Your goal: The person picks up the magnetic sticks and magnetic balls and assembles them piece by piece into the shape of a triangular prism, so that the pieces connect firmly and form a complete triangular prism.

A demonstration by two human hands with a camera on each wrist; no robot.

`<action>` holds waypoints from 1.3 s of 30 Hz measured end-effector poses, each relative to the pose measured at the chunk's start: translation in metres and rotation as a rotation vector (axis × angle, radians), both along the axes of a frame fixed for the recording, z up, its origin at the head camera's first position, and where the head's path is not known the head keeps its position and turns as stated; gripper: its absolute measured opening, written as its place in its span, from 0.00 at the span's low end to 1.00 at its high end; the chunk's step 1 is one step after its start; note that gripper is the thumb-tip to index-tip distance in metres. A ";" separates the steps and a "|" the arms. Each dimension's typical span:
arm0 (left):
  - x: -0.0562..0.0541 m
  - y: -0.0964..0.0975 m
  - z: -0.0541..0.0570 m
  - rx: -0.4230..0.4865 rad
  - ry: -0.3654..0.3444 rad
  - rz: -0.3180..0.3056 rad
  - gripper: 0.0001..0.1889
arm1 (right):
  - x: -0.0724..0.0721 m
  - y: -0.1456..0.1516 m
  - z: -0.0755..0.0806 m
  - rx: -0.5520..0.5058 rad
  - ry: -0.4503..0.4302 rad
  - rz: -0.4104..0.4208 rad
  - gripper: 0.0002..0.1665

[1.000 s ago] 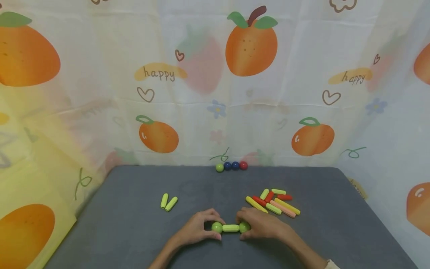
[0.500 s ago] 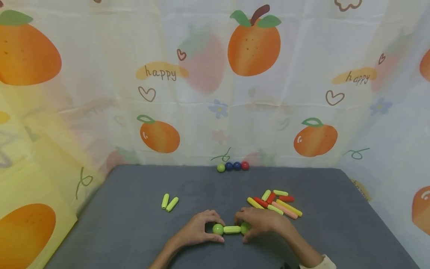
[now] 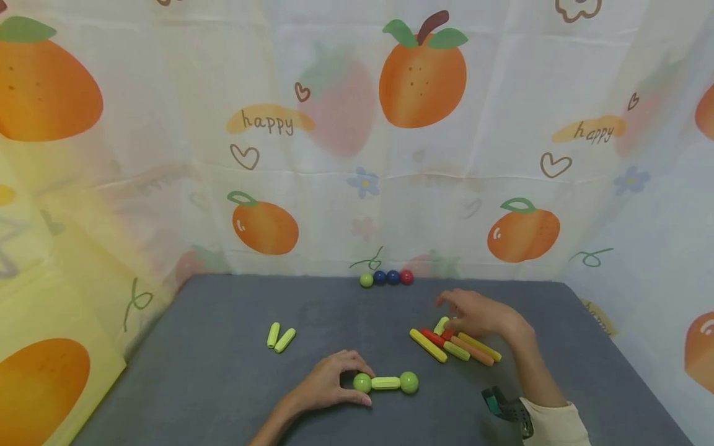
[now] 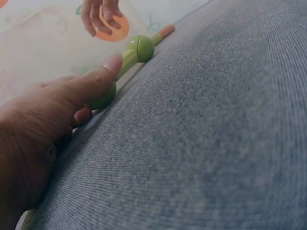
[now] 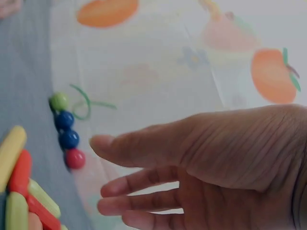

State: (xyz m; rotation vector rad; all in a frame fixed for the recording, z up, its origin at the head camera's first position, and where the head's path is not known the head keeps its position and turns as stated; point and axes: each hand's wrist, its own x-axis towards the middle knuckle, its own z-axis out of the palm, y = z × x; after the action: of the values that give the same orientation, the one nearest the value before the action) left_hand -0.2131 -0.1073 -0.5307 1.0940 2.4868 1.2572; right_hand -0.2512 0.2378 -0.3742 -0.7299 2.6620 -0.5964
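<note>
Well inside far edge (image 3: 279,277); left fingers (image 3: 355,360)

From the head camera, the right hand (image 3: 484,314) covers part of the stick pile (image 3: 457,351) — how many lie beneath cannot be told. The counter (image 3: 334,319) runs past the bottom edge. In the left wrist view, the left hand (image 4: 62,105) hides much of the near green ball (image 4: 106,98); the right hand, blurred, is cut by the top edge. From the right wrist, a pinkish shape (image 5: 9,6) in the top left corner — cropped and blurred — cannot be named.

Coloured balls (image 3: 409,383) and sticks (image 3: 385,383) on grey table (image 3: 195,396)
</note>
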 end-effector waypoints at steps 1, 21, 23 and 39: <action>0.000 0.000 0.000 0.000 -0.001 -0.002 0.17 | -0.003 0.006 -0.001 0.006 0.033 -0.008 0.23; -0.001 -0.003 0.000 -0.028 0.033 0.032 0.19 | -0.026 0.023 -0.070 0.015 0.189 -0.244 0.06; -0.001 -0.003 0.001 -0.034 0.034 0.033 0.19 | -0.028 0.023 -0.078 0.015 0.181 -0.301 0.08; 0.001 0.001 0.002 -0.007 -0.009 0.011 0.12 | -0.033 0.022 -0.088 -0.046 0.283 -0.477 0.18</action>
State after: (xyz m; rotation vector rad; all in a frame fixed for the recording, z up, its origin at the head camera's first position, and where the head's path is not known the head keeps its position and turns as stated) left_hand -0.2116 -0.1060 -0.5284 1.0721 2.4922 1.2520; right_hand -0.2846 0.2601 -0.4618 -0.1892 3.1200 -0.7159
